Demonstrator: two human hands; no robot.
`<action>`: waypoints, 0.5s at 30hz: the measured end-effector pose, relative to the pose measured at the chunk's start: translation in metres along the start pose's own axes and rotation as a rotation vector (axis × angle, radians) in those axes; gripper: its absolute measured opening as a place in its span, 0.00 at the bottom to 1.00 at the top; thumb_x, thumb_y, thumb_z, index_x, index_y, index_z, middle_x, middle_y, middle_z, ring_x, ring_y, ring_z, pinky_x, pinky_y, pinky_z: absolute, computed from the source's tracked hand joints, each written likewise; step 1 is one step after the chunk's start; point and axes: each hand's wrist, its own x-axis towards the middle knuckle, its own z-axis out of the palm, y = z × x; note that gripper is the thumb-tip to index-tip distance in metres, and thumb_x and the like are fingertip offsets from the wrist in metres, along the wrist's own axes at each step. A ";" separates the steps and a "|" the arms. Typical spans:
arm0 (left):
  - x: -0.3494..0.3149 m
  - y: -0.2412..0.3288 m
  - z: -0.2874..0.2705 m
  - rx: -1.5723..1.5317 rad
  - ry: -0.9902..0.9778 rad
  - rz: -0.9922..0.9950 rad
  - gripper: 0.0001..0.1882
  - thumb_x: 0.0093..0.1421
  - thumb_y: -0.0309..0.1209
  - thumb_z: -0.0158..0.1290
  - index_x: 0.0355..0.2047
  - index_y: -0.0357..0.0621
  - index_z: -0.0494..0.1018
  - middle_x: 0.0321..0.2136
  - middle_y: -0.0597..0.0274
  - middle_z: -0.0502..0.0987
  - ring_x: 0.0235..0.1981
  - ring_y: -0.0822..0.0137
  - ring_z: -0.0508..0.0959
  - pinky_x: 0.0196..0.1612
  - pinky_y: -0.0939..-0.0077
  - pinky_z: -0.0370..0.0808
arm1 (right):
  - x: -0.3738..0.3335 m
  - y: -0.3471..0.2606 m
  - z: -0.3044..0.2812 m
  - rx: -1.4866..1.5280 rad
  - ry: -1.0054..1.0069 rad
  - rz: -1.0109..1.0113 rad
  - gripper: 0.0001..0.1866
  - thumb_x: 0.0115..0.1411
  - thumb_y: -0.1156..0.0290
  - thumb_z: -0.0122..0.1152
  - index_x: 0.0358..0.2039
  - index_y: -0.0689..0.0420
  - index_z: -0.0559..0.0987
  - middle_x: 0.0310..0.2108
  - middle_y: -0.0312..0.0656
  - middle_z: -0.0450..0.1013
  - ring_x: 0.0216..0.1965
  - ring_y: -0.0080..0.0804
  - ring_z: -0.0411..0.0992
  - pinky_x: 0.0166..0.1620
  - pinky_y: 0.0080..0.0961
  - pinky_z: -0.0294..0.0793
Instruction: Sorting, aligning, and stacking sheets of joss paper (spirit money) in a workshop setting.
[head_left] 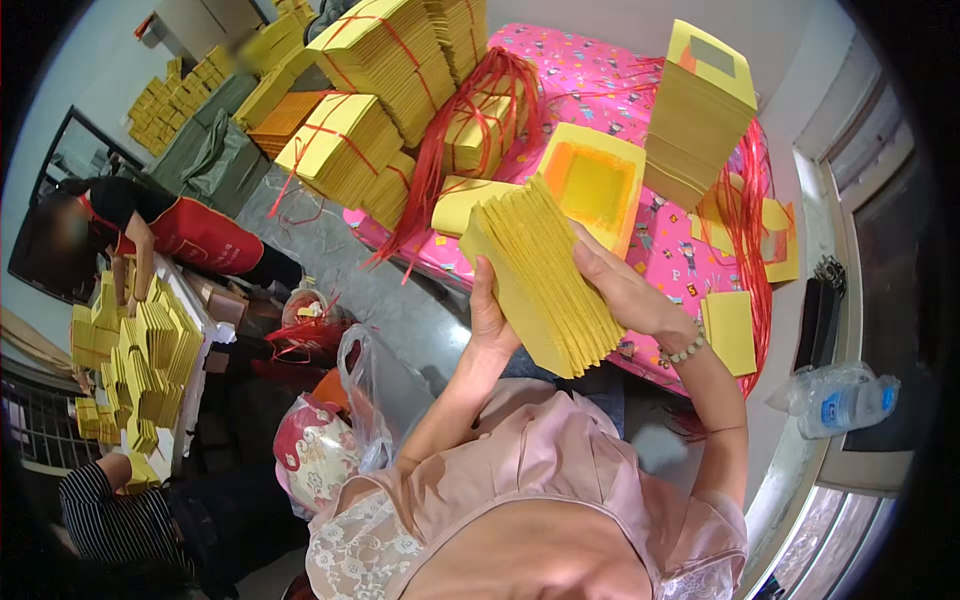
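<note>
Between my two hands is a thick stack of yellow paper [540, 275], held up in front of my chest and tilted. My left hand [490, 312] grips its left side, thumb on the near face. On the other side my right hand [622, 285] wraps the stack's right edge; a beaded bracelet circles that wrist. Just beyond the stack lies a yellow sheet with an orange-bordered panel [597, 185] on the pink patterned table cover [570, 60]. A smaller yellow pad [470, 200] lies left of it, partly behind the held stack.
Tall bundles of yellow paper [385, 60] tied with red strips stand at the table's left. Another tall stack [700, 120] rises at the right, beside hanging red strips [755, 250]. A person in a red apron [205, 235] bends over a side table at left. A plastic bottle [858, 405] sits at right.
</note>
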 end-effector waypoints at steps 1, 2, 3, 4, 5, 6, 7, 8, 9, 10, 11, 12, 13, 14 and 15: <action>-0.002 0.006 -0.003 0.018 0.032 0.040 0.36 0.60 0.53 0.55 0.62 0.48 0.61 0.57 0.57 0.70 0.57 0.57 0.71 0.60 0.54 0.67 | 0.009 -0.004 0.003 0.059 -0.044 0.013 0.34 0.72 0.52 0.32 0.69 0.63 0.44 0.69 0.46 0.46 0.70 0.32 0.43 0.69 0.28 0.42; -0.003 0.013 -0.005 0.018 0.037 0.055 0.36 0.60 0.53 0.55 0.62 0.48 0.61 0.57 0.57 0.70 0.57 0.57 0.71 0.60 0.54 0.67 | 0.018 -0.004 0.006 0.063 -0.059 0.016 0.34 0.72 0.52 0.32 0.69 0.63 0.44 0.69 0.46 0.46 0.70 0.32 0.43 0.69 0.28 0.42; -0.003 0.019 -0.008 0.040 0.066 0.051 0.36 0.59 0.54 0.55 0.62 0.48 0.61 0.57 0.57 0.70 0.57 0.56 0.71 0.60 0.54 0.68 | 0.027 -0.001 0.008 0.067 -0.080 0.003 0.34 0.73 0.52 0.32 0.69 0.63 0.45 0.69 0.46 0.47 0.70 0.32 0.44 0.69 0.28 0.43; -0.004 0.026 -0.009 0.063 0.094 0.047 0.37 0.59 0.54 0.55 0.62 0.48 0.61 0.57 0.56 0.69 0.57 0.56 0.71 0.60 0.53 0.68 | 0.035 0.002 0.010 0.071 -0.101 -0.010 0.34 0.73 0.52 0.32 0.69 0.62 0.45 0.68 0.46 0.47 0.69 0.32 0.44 0.69 0.29 0.44; -0.007 0.033 -0.010 0.078 0.119 0.050 0.38 0.58 0.56 0.55 0.62 0.48 0.61 0.57 0.56 0.69 0.57 0.55 0.71 0.60 0.52 0.68 | 0.043 0.004 0.014 0.075 -0.109 -0.004 0.34 0.73 0.52 0.32 0.69 0.62 0.45 0.68 0.46 0.47 0.69 0.32 0.44 0.69 0.29 0.44; -0.008 0.040 -0.011 0.075 0.122 0.055 0.38 0.58 0.56 0.55 0.62 0.48 0.61 0.57 0.56 0.69 0.57 0.55 0.71 0.60 0.52 0.68 | 0.053 0.006 0.018 0.074 -0.131 0.015 0.33 0.72 0.52 0.34 0.68 0.63 0.48 0.67 0.47 0.51 0.68 0.32 0.48 0.68 0.29 0.47; -0.009 0.045 -0.012 0.100 0.145 0.102 0.36 0.58 0.55 0.56 0.60 0.48 0.64 0.56 0.57 0.71 0.55 0.56 0.73 0.58 0.53 0.70 | 0.063 0.009 0.020 0.071 -0.152 0.033 0.33 0.72 0.51 0.36 0.67 0.63 0.51 0.65 0.49 0.55 0.66 0.33 0.52 0.66 0.30 0.51; -0.011 0.051 -0.013 0.125 0.167 0.149 0.34 0.57 0.54 0.57 0.58 0.47 0.67 0.54 0.57 0.73 0.53 0.57 0.75 0.57 0.53 0.72 | 0.074 0.013 0.021 0.071 -0.157 0.035 0.33 0.72 0.51 0.36 0.67 0.63 0.51 0.65 0.49 0.55 0.66 0.33 0.52 0.66 0.30 0.51; -0.012 0.057 -0.016 0.103 0.195 0.179 0.35 0.57 0.54 0.56 0.60 0.49 0.65 0.56 0.57 0.71 0.54 0.57 0.73 0.57 0.53 0.72 | 0.085 0.018 0.022 0.026 -0.159 0.078 0.34 0.70 0.49 0.40 0.65 0.64 0.55 0.61 0.51 0.60 0.63 0.37 0.58 0.64 0.32 0.56; -0.013 0.062 -0.017 0.101 0.197 0.182 0.35 0.57 0.54 0.56 0.60 0.49 0.65 0.56 0.57 0.71 0.54 0.57 0.73 0.57 0.53 0.72 | 0.095 0.020 0.022 -0.020 -0.160 0.120 0.36 0.68 0.46 0.45 0.62 0.65 0.60 0.57 0.54 0.64 0.60 0.40 0.63 0.61 0.34 0.62; -0.014 0.066 -0.017 0.153 0.253 0.249 0.36 0.58 0.54 0.56 0.61 0.50 0.63 0.57 0.57 0.70 0.56 0.57 0.72 0.58 0.53 0.71 | 0.102 0.019 0.023 -0.020 -0.162 0.121 0.36 0.68 0.46 0.45 0.62 0.65 0.60 0.57 0.54 0.64 0.60 0.40 0.63 0.61 0.34 0.62; -0.016 0.071 -0.018 0.207 0.311 0.324 0.37 0.58 0.54 0.56 0.62 0.51 0.61 0.59 0.57 0.68 0.57 0.57 0.71 0.58 0.53 0.71 | 0.108 0.011 0.028 -0.210 -0.167 0.129 0.36 0.65 0.46 0.50 0.61 0.65 0.61 0.55 0.53 0.67 0.57 0.39 0.67 0.58 0.33 0.65; -0.016 0.077 -0.023 0.202 0.370 0.334 0.38 0.59 0.55 0.54 0.64 0.52 0.59 0.61 0.58 0.65 0.59 0.57 0.68 0.60 0.52 0.68 | 0.116 0.007 0.030 -0.400 -0.171 0.132 0.37 0.62 0.47 0.56 0.60 0.65 0.63 0.52 0.51 0.70 0.54 0.39 0.70 0.56 0.33 0.67; -0.015 0.080 -0.024 0.205 0.370 0.345 0.38 0.59 0.55 0.54 0.64 0.52 0.59 0.61 0.58 0.65 0.59 0.57 0.68 0.60 0.52 0.68 | 0.127 0.011 0.032 -0.400 -0.181 0.125 0.37 0.62 0.47 0.56 0.60 0.65 0.63 0.52 0.51 0.70 0.54 0.39 0.70 0.56 0.33 0.67; -0.015 0.081 -0.021 0.254 0.449 0.372 0.38 0.59 0.57 0.53 0.64 0.52 0.59 0.62 0.57 0.64 0.59 0.56 0.68 0.61 0.52 0.67 | 0.137 0.019 0.035 -0.523 -0.225 0.182 0.39 0.59 0.46 0.59 0.58 0.66 0.63 0.50 0.53 0.71 0.52 0.39 0.71 0.54 0.33 0.69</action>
